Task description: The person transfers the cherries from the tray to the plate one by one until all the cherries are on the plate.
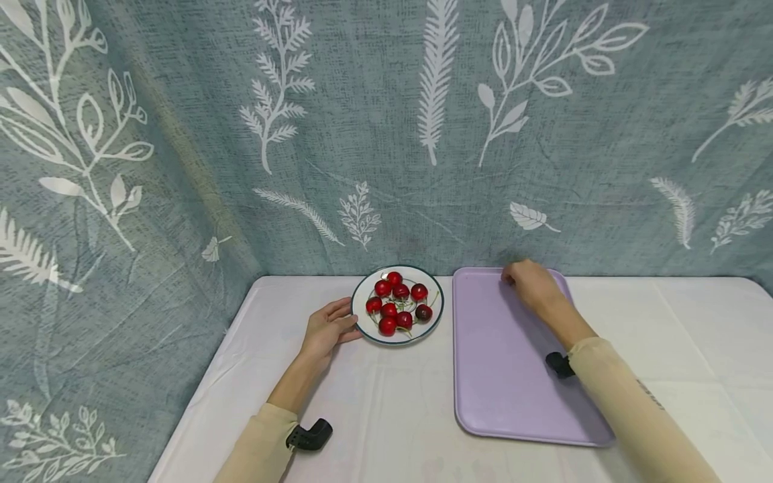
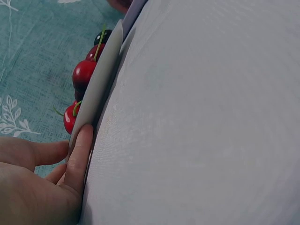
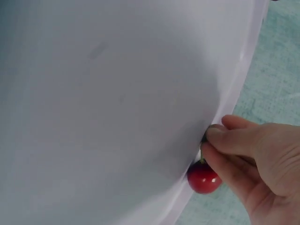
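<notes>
My left hand (image 1: 329, 332) grips the left rim of a white plate (image 1: 368, 329) with a dark blue edge. The thumb is over the rim and the fingers reach under it, as the left wrist view shows. On the plate lie several red cherries (image 1: 388, 326) with green stems, one of them (image 1: 424, 312) darker. At the far end of a purple tray (image 1: 495, 376), my right hand (image 1: 531, 283) pinches a cherry (image 3: 204, 178) by its stem. This cherry hangs below the fingertips near the tray's rim, and the hand hides it in the head view.
A white cloth (image 1: 374, 416) covers the table, and the tray lies to the right of the plate. Behind the far table edge hangs a blue-green curtain (image 1: 374, 121) with white leaf prints. Black wrist cameras (image 1: 310, 435) sit on both sleeves.
</notes>
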Motion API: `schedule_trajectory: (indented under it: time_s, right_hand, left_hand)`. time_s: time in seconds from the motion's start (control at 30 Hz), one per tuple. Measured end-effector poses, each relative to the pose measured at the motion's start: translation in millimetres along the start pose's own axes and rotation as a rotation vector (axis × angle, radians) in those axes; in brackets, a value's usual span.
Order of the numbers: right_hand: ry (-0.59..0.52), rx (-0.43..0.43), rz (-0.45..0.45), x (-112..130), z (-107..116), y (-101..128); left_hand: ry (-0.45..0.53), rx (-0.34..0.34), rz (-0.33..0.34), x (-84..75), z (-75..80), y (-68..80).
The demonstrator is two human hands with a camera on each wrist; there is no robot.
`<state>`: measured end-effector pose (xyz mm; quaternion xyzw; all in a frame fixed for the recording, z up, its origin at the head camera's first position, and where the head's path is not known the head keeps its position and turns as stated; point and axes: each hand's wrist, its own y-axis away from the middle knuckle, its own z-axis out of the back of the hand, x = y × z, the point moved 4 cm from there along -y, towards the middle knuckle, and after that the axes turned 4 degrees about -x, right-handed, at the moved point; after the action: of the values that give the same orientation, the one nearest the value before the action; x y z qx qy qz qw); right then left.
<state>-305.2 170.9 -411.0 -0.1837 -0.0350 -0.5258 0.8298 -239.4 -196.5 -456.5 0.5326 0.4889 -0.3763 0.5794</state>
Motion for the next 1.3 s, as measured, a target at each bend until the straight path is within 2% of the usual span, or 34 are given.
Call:
schedule_trajectory:
  time_s: [0.37,0.63,0.73,0.83,0.97,1.1,1.3]
  right_hand:
    - [0.066,0.076,0.061,1,-1,-3]
    - [0.136,0.279,0.051,9,7,-5]
    - [0.182,0.330,0.067,11,6,-6]
    - [0.214,0.350,0.072,11,5,-7]
    - [0.216,0.331,0.103,10,4,-6]
    - [0.125,0.307,0.096,6,2,-4]
    - [-0.184,0.212,0.036,-1,5,-4]
  left_hand:
    - [0.001,-0.009,-0.002,1.2,0.7,1.5]
    - [-0.004,-0.012,-0.004,0.9,0.6,1.8]
    - [-0.005,-0.015,0.000,1.1,0.2,1.6]
    - [-0.004,-0.018,-0.004,0.8,0.1,2.2]
    - [0.000,-0.020,-0.008,-0.1,-0.5,3.3]
    - [-0.001,-0.023,-0.002,0.7,-0.8,3.5]
    - [-0.001,-0.030,-0.007,0.8,-0.4,3.5]
